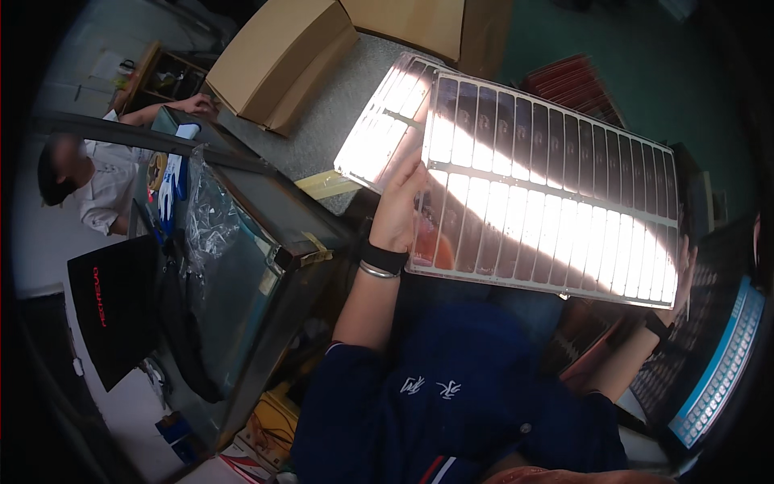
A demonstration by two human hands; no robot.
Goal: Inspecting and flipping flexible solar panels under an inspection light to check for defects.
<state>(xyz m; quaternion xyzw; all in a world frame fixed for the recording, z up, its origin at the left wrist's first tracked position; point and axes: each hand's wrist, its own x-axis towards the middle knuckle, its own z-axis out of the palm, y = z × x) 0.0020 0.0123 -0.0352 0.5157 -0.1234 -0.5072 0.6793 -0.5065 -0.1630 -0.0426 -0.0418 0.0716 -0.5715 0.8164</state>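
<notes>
A clear plastic tray [516,189], split by pale ribs into two rows of long narrow slots, is held up in front of me, tilted and bright with glare. My left hand [399,206] is closed on its left edge, with most fingers hidden by the tray. At the opposite edge, my right hand [685,270] grips the side and shows only in part. Behind the tray's upper left corner lies a similar ribbed panel [383,121], close to my left fingers; I cannot tell whether the two touch.
An open cardboard box [278,60] stands on a grey surface [310,149]. Left of me, a glass-topped table [242,302] bears crumpled clear plastic [214,214] and gloves [169,189]. A co-worker [109,181] is beyond it. Reddish stacked sheets [572,85] lie behind the tray.
</notes>
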